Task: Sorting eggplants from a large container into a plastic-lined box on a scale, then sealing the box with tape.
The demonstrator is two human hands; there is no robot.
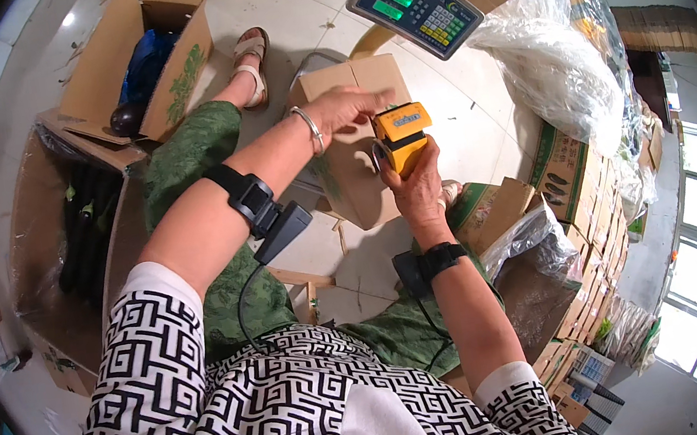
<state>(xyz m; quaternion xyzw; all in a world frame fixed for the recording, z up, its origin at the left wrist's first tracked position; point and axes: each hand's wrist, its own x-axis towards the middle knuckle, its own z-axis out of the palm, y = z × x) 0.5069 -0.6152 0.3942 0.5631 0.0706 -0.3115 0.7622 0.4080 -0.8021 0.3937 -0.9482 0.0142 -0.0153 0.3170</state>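
Note:
My right hand (419,180) is closed around a yellow-and-black handheld tool (403,122), a boxy device whose exact kind I cannot make out. It is held above the right side of a closed brown cardboard carton (352,180) standing between my legs. My left hand (345,110), with a silver bangle at the wrist, hovers over the carton's far part. Its fingers are apart and slightly blurred, the longest reaching beside the top of the yellow tool. Nothing shows in that hand.
A digital scale display (414,8) on a post stands beyond the carton. At left are an open box (190,71) with a dark bag and eggplant, and another box (117,235) of dark long vegetables. Stacked cartons (578,187) and clear plastic sheeting (554,76) line the right.

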